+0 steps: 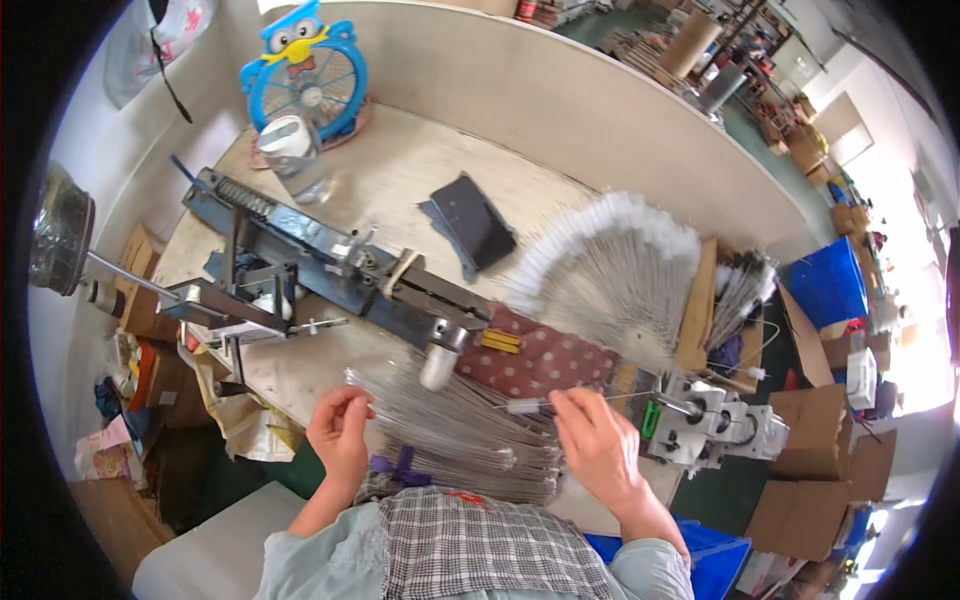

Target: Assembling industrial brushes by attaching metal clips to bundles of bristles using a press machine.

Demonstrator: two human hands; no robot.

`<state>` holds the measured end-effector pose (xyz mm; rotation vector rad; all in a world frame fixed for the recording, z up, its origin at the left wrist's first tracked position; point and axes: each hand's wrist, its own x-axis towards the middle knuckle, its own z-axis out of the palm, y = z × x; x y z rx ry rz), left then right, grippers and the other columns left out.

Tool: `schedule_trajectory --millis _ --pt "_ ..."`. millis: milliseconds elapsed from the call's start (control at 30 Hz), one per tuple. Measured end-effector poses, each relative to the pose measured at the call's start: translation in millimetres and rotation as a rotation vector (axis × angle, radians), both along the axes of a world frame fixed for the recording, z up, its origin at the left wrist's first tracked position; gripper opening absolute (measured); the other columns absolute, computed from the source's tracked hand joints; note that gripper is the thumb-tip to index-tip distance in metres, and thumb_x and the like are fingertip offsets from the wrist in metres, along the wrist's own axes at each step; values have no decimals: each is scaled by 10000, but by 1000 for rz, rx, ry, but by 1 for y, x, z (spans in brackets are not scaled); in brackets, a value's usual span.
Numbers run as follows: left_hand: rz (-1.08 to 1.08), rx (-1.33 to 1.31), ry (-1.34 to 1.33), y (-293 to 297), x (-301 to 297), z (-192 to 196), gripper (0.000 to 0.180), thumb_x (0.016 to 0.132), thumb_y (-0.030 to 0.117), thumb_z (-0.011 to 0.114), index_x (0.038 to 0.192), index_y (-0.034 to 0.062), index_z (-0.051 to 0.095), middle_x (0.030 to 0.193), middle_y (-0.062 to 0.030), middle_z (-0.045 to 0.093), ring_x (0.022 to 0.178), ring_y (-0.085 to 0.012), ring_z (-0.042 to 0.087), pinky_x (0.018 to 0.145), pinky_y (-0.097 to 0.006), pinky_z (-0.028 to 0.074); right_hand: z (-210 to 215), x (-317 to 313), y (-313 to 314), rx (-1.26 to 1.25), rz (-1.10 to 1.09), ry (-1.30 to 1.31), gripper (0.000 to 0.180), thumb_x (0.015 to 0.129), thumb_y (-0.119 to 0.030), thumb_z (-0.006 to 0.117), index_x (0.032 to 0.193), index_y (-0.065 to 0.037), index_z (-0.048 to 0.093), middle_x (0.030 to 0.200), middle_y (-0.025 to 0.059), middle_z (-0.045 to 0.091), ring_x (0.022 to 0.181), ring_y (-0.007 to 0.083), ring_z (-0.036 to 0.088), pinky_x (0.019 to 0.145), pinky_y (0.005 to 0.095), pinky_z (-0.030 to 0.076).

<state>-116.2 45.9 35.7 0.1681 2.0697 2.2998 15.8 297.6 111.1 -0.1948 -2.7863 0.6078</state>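
My right hand [602, 442] is closed in a pinch on a thin wire brush with a short white bristle head [524, 406]. Its wire runs right toward the chuck of a small metal machine [715, 420]. My left hand [340, 430] has its fingertips pressed together beside the left ends of a bundle of thin metal wires [455, 425]. Whether those fingertips hold anything is too small to make out. The bundle lies across the bench in front of me, with a purple tie [402, 466] near its lower left.
A long metal bench fixture [330, 255] with a white knob [438, 367] crosses the bench. Finished-looking white-tipped brushes [620, 255] fan out at the far right. A dark phone [470, 222], a polka-dot cloth [540, 360], a lidded jar [290, 150] and a blue fan [308, 85] lie around.
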Motion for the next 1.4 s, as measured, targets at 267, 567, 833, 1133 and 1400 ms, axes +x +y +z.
schedule_trajectory --millis 267,567,833,1133,1400 --pt "-547 -414 392 55 15 17 108 790 9 617 897 1 637 788 -100 619 691 -186 619 638 -280 484 -40 20 52 377 -200 -229 276 717 15 589 982 -54 620 898 69 597 799 255 613 667 361 500" --pt "-806 -673 662 55 14 -14 199 700 136 722 880 77 662 888 -68 608 781 -263 605 653 -348 505 -35 -53 52 264 -338 61 247 775 -54 588 1020 -64 567 900 111 572 717 311 608 605 391 505" --pt "-850 -669 827 52 13 -16 236 664 163 733 876 100 648 949 -11 592 801 -207 568 669 -333 480 -67 -11 -3 -54 -30 -388 111 817 -189 601 778 -94 643 763 68 607 723 256 628 599 378 510" --pt "-841 -581 812 75 19 -21 220 711 112 660 927 80 635 1001 -23 589 886 -204 569 718 -341 471 -21 8 36 111 -93 -210 109 754 -65 591 843 -124 611 838 52 577 714 263 616 609 372 501" --pt "-1003 -188 160 107 17 16 233 806 151 674 1011 47 641 886 -30 626 796 -165 607 657 -304 488 57 41 113 137 -428 182 120 776 39 579 868 -11 638 821 136 619 745 290 615 666 335 489"
